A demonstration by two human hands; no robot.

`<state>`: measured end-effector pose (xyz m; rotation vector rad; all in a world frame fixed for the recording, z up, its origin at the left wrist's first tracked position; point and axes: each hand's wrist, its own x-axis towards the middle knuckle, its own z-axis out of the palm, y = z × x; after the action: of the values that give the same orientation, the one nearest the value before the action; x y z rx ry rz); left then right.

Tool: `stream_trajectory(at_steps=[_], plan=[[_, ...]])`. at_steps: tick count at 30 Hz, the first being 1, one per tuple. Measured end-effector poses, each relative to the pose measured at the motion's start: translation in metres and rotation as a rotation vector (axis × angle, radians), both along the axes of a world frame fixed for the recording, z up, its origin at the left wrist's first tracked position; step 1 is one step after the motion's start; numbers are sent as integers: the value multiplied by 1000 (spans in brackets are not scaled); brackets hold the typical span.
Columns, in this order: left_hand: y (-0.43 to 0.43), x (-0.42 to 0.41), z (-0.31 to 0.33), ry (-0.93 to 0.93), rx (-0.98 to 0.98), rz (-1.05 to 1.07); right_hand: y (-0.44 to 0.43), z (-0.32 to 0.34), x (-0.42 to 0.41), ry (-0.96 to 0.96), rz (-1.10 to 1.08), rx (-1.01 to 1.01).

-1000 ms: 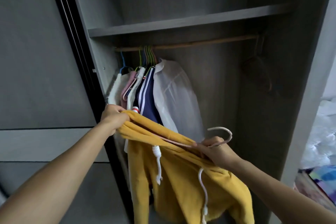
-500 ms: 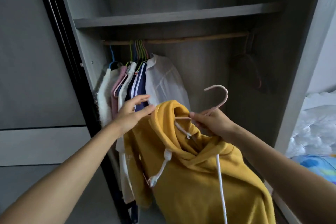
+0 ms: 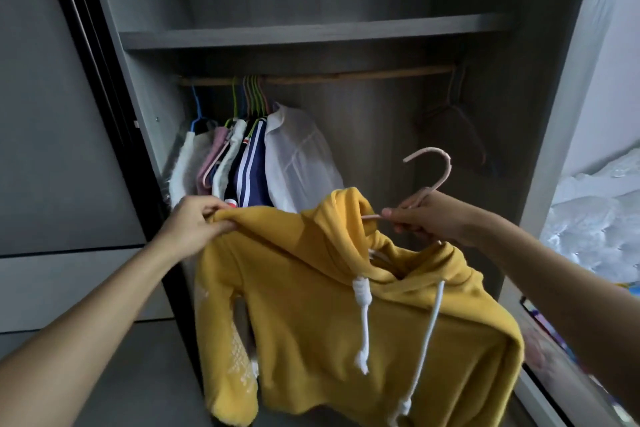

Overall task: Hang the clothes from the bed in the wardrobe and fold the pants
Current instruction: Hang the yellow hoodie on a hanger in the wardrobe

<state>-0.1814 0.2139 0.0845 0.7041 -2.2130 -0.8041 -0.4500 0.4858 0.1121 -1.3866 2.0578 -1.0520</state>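
Note:
A yellow hoodie (image 3: 311, 305) with white drawstrings hangs on a pink hanger (image 3: 434, 173) in front of the open wardrobe. My right hand (image 3: 427, 218) grips the hanger just below its hook, at the hoodie's neck. My left hand (image 3: 194, 224) pinches the hoodie's left shoulder and holds it up. The hanger's hook is free, well below the wooden rail (image 3: 318, 76). Most of the hanger is hidden inside the hoodie.
Several garments (image 3: 256, 159) hang bunched at the rail's left end, a white shirt rightmost. An empty dark hanger (image 3: 453, 121) hangs at the rail's right end. A shelf (image 3: 311, 33) sits above the rail. White bedding (image 3: 595, 211) lies at the right.
My left hand went from open beside the hood to pinching the hoodie's left shoulder, spreading it sideways. The hoodie now hangs wider on the hanger.

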Motion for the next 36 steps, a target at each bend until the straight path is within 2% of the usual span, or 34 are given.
stream_trajectory(at_steps=[3, 5, 7, 8, 11, 12, 15, 17, 21, 23, 27, 30, 33, 36], plan=[[6, -13, 11, -94, -146, 63, -19, -3, 17, -25, 12, -60], [26, -21, 14, -35, -246, 52, -32, -6, 25, -76, -7, -169], [52, -30, 18, 88, -366, -49, -42, -6, 31, -94, -17, -254], [64, -37, 19, 66, -413, -120, -46, -5, 34, -75, -5, -272], [79, -60, 16, -281, -508, -226, -55, -6, 43, -26, 42, -289], [75, -65, 8, -290, -537, -212, -54, -8, 43, -32, 34, -289], [59, -70, -8, -66, -574, -157, -39, -12, 30, -65, -41, -330], [54, -69, -11, 45, -557, -132, -20, -18, 12, 37, -130, -354], [35, -72, -12, 125, -443, -54, 27, -42, -12, 163, -236, -174], [30, -76, -16, 73, -397, -39, 40, -52, -9, 285, -254, -247], [23, -84, -35, -35, -230, -46, 56, -63, -12, 684, -309, -470], [20, -81, -41, 83, -153, -88, 71, -67, -20, 656, -296, -447], [32, -84, -36, 165, -204, -154, 68, -46, -18, 569, -331, -279], [46, -95, -28, 222, -271, -236, 47, -19, -8, 490, -200, -120]])
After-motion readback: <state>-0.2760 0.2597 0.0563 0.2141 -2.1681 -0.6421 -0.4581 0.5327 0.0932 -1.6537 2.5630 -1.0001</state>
